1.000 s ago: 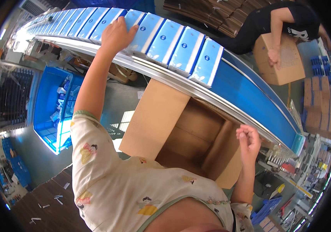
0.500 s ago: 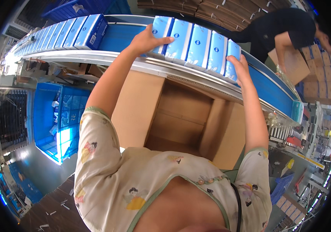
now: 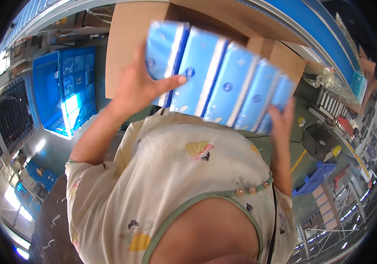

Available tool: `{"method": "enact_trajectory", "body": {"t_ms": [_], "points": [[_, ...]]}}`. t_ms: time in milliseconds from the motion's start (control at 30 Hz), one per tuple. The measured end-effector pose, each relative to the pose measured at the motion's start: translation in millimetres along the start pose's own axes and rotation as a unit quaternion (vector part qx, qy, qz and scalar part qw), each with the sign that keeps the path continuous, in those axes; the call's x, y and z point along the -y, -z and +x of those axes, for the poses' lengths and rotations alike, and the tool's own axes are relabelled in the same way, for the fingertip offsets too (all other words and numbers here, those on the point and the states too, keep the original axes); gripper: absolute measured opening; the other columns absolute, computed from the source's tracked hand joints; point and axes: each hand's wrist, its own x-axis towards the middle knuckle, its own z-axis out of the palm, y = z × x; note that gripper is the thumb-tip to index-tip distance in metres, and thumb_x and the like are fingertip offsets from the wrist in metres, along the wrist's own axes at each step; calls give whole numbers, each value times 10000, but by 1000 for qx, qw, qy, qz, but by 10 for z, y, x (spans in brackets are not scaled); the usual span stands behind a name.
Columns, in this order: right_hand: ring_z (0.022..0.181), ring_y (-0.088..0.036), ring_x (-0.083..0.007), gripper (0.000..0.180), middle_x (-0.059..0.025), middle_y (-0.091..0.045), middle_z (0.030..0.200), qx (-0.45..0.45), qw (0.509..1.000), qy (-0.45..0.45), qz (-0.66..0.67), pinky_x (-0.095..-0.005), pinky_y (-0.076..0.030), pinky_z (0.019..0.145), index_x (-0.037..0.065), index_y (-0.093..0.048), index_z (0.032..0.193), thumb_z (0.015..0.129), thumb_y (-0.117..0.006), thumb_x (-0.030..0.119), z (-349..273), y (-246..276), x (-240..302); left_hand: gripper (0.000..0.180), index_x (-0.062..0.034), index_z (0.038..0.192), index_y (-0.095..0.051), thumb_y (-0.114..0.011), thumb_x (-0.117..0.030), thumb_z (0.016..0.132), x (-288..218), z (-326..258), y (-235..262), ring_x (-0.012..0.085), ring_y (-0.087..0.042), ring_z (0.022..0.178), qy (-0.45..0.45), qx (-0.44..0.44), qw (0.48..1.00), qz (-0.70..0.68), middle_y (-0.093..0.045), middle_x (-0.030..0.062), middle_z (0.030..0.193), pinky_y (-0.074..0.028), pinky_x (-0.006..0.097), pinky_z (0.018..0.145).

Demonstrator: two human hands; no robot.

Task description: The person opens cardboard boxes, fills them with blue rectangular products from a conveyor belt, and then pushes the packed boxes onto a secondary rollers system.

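Note:
Several blue and white tissue packs (image 3: 215,79) are squeezed together in a row between my two hands, held up in front of my chest. My left hand (image 3: 138,86) clamps the left end, its thumb lying across the faces of the packs. At the right end my right hand (image 3: 282,121) presses against the last pack, thumb in front. Behind and partly below the row stands an open cardboard box (image 3: 124,48), its inside mostly hidden by the packs.
A blue conveyor belt (image 3: 305,22) with a metal rail runs past the box at upper right. To the left is a blue plastic crate (image 3: 47,88). On the right are a dark box (image 3: 320,141) on the floor and clear plastic wrap (image 3: 325,79) by the belt.
The row of packs has been lifted off the conveyor and brought toward my body, over the near side of the box. My view has shifted down, and the co-worker has mostly left it.

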Motion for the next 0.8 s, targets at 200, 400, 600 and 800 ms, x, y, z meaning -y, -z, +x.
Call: {"method": "enact_trajectory", "body": {"t_ms": [200, 400, 600, 800], "points": [[888, -583, -369, 559, -219, -599, 987, 327, 776, -174, -511, -404, -463, 782, -38, -528, 1086, 765, -438, 411, 424, -711, -1609, 622, 0, 1136, -504, -401, -531, 829, 1047, 258, -1262, 344, -581, 937, 144, 430, 828, 329, -582, 193, 1060, -460, 407, 806], [1037, -522, -336, 509, -206, -545, 1105, 353, 801, -120, -467, -381, -404, 886, 45, -584, 1058, 856, -328, 436, 1095, -1357, -2902, 434, -69, 1130, -554, -347, -355, 877, 2242, 647, -2507, 291, -576, 964, -87, 266, 892, 355, -576, 154, 1102, -444, 404, 835], [1157, -434, -314, 534, -196, -471, 1227, 517, 766, -14, -382, -396, -313, 990, 89, -450, 1235, 883, -287, 456, 990, -1671, -3141, 436, -28, 1112, -533, -436, -343, 828, 2375, 664, -2927, 322, -431, 1154, -91, 521, 816, 231, -493, 179, 1207, -277, 458, 999], [1041, -526, -250, 488, -149, -551, 1135, 367, 900, -16, -234, -327, -410, 871, 67, -434, 1244, 852, -502, 348, 878, -1129, -1769, 423, -54, 1173, -508, -434, -373, 906, 370, 1168, 197, 222, -573, 940, -172, 237, 920, -260, -568, 95, 1098, -423, 338, 856]]}}
